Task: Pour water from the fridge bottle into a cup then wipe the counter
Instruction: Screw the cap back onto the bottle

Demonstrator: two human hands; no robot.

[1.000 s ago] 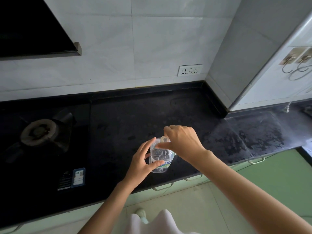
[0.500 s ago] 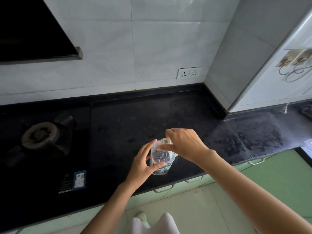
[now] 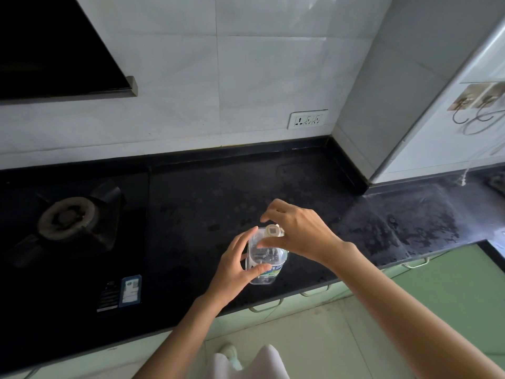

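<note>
A clear plastic water bottle [image 3: 264, 265] with a blue-green label stands upright on the black counter [image 3: 213, 203] near its front edge. My left hand [image 3: 235, 265] wraps around the bottle's body from the left. My right hand [image 3: 296, 232] hovers over the top, thumb and fingers around the pale cap [image 3: 272, 230], which shows between them. No cup and no cloth are in view.
A gas burner [image 3: 67, 218] sits in the black hob at the left, with a sticker [image 3: 131, 290] at its front. A wall socket [image 3: 308, 119] is on the tiled backsplash. The counter steps around a white corner at the right, where hooks [image 3: 476, 116] hang. Green drawers run below.
My right hand has opened its fingers a little around the cap, which now shows from above. The bottle and my left hand stay where they were.
</note>
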